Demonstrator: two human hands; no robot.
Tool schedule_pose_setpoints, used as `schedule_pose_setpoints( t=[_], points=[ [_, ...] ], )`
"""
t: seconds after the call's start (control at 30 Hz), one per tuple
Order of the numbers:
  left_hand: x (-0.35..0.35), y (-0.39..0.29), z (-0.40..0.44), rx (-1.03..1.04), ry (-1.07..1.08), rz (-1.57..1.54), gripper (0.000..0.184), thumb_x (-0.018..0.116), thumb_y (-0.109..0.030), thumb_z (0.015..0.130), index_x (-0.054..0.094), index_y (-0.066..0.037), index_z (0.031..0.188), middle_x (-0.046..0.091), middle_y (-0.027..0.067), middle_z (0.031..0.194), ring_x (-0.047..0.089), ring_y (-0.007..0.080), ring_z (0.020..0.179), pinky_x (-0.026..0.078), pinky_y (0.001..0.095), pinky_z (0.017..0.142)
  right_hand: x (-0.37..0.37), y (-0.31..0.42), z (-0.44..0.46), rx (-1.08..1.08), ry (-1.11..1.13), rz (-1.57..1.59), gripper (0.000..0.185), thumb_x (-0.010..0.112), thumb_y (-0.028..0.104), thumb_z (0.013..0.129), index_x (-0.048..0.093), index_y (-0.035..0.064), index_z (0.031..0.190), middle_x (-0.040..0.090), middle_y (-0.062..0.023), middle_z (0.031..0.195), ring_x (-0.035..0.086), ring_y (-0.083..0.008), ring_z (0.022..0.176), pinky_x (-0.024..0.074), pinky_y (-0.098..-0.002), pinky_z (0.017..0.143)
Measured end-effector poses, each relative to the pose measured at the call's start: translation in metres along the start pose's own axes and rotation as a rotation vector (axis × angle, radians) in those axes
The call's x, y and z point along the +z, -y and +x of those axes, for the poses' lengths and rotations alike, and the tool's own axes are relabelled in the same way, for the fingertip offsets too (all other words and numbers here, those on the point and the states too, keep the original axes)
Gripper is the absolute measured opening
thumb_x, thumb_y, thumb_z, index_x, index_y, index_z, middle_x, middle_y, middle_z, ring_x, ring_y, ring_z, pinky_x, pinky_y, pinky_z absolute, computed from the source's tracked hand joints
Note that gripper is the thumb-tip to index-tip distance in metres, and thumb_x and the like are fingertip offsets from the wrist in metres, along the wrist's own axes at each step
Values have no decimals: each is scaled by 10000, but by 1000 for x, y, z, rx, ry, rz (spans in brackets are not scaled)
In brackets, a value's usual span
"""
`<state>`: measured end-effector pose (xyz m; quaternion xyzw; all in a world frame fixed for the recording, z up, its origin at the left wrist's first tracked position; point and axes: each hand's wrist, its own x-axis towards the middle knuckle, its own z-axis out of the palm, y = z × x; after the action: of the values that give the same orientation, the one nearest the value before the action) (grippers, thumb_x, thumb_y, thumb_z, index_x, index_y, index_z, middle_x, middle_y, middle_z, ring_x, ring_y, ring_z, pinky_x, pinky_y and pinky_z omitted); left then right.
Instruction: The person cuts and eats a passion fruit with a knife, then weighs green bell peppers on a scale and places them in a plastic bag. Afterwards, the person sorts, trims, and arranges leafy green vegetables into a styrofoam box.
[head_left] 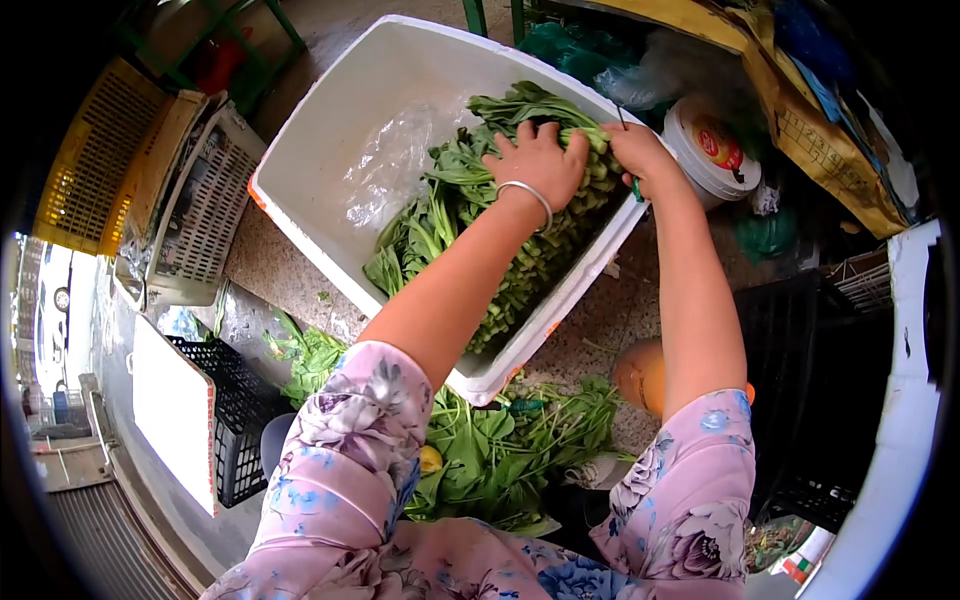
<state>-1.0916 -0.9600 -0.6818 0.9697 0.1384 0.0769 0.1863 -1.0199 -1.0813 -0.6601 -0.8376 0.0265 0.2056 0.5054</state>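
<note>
Leafy green vegetables (pixel 440 215) lie stacked along the right side of a white foam box (pixel 330 75), with their cut stems toward the right wall. My left hand (pixel 545 165), wearing a bangle on its wrist, rests on top of the greens with fingers spread. Beside it, at the box's right rim, my right hand (pixel 642 155) is closed around a slim tool with a green handle (pixel 637 188). A thin dark tip pokes out above that hand; the rest of the tool is hidden. The stem ends touch or nearly touch my right fingers.
Loose greens (pixel 500 450) lie on the floor below the box, near an orange round object (pixel 640 375). A white bucket (pixel 705 150) stands right of the box. At left are a pale plastic crate (pixel 200 215), a yellow crate (pixel 95 150) and a black crate (pixel 240 430).
</note>
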Motion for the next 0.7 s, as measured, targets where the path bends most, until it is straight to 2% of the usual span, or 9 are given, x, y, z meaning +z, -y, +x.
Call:
schedule_pose_setpoints(
  t=[0.2, 0.27, 0.3, 0.4, 0.47, 0.53, 0.6, 0.67, 0.7],
  points=[
    [-10, -17, 0, 0, 132, -15, 598, 253, -507, 822, 371, -132, 1272, 220, 150, 1372, 163, 439, 1240, 140, 561, 968, -8, 10, -12, 30, -124, -55, 286, 432, 243, 789, 568, 49, 951, 534, -60, 755, 504, -167, 627, 415, -305, 478],
    [-9, -19, -3, 34, 142, 1, 616, 255, -515, 824, 329, -127, 1297, 184, 146, 1386, 132, 440, 1248, 130, 560, 971, -4, 26, -36, 2, -245, -345, 285, 425, 221, 784, 579, 36, 937, 594, -115, 816, 576, -241, 736, 458, -342, 595],
    [-7, -20, -7, 38, 126, 15, 620, 259, -524, 822, 313, -139, 1305, 178, 142, 1388, 129, 436, 1251, 131, 563, 970, -2, 19, -34, -156, -380, -434, 296, 439, 223, 782, 584, 35, 960, 606, -156, 898, 568, -304, 873, 448, -352, 724],
    [-6, -10, -9, 37, 135, -51, 591, 266, -509, 833, 300, -161, 1309, 170, 127, 1393, 119, 423, 1259, 135, 568, 968, 1, 7, -25, -455, -400, -391, 314, 452, 231, 781, 578, 48, 1002, 596, -160, 953, 541, -344, 916, 419, -362, 795],
    [-6, 3, -7, 32, 163, -131, 557, 270, -485, 846, 303, -172, 1305, 168, 116, 1396, 113, 415, 1263, 138, 572, 968, 11, -4, -16, -445, -187, -406, 347, 440, 266, 798, 563, 48, 1039, 573, -191, 999, 531, -344, 944, 405, -374, 825],
    [10, 25, 13, 136, 247, -150, 572, 251, -488, 840, 280, -177, 1319, 129, 117, 1405, 118, 419, 1261, 130, 585, 963, 27, -5, -10, -229, -213, -661, 387, 390, 301, 824, 557, 31, 1044, 565, -208, 1002, 519, -369, 949, 399, -388, 838],
    [15, 40, 26, 184, 208, -174, 535, 292, -435, 849, 271, -185, 1322, 123, 111, 1407, 120, 428, 1257, 132, 601, 955, 30, 2, -10, -259, -217, -672, 426, 350, 328, 842, 553, 10, 1041, 561, -220, 998, 512, -390, 946, 399, -405, 838],
    [8, 51, 20, 219, 151, -432, 392, 329, -272, 888, 370, -161, 1261, 189, 42, 1398, 141, 271, 1292, 167, 409, 1032, 27, 1, -5, -151, -128, -557, 424, 348, 325, 844, 550, 5, 1035, 560, -232, 985, 523, -378, 934, 406, -413, 820],
    [-15, 49, 11, 75, 159, -807, 390, 364, -254, 879, 385, -154, 1256, 208, 51, 1392, 177, 247, 1282, 186, 367, 1025, 24, 5, -12, -144, -139, -513, 428, 369, 337, 836, 559, -8, 1005, 574, -231, 942, 540, -373, 894, 418, -415, 791]
  ],
)
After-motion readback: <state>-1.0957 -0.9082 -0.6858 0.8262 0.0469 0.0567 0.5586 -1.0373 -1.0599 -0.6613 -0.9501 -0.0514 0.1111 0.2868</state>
